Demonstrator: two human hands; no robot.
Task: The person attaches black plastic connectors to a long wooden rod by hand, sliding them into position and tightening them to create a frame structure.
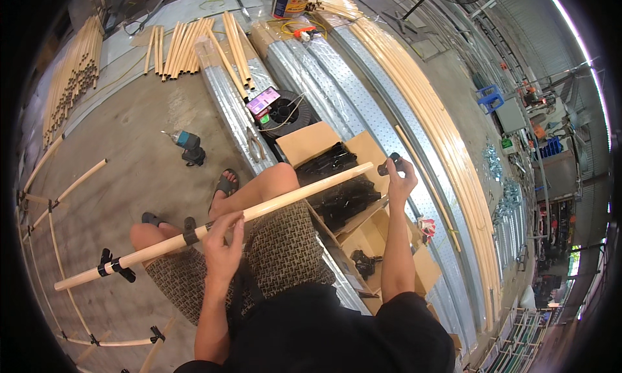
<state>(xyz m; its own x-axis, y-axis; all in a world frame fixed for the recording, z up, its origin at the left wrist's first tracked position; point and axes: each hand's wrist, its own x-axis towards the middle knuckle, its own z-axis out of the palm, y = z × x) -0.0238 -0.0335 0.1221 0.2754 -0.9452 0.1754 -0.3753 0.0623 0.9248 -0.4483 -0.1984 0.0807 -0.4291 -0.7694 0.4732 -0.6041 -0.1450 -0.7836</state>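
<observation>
Across my lap lies a long cream tube (285, 205), rising toward the right. My left hand (222, 251) pinches it near the middle, beside a black clamp fitting (190, 232). Farther left along the tube sits another black pipe joint (116, 265) with a stub sticking out. My right hand (402, 180) grips a black pipe connector (389, 165) just beyond the tube's right end, a small gap between them. Below that hand, an open cardboard box (304, 145) holds black plastic-wrapped parts (337, 172). A second box (372, 233) contains a few black fittings (366, 263).
A cordless drill (187, 145) stands on the floor at left. Pliers (254, 145), a phone (262, 101) and a black spool (285, 117) rest on wrapped metal profiles (337, 81). Cream tubes (184, 49) lie beyond. A jointed tube frame (50, 208) spreads along the left.
</observation>
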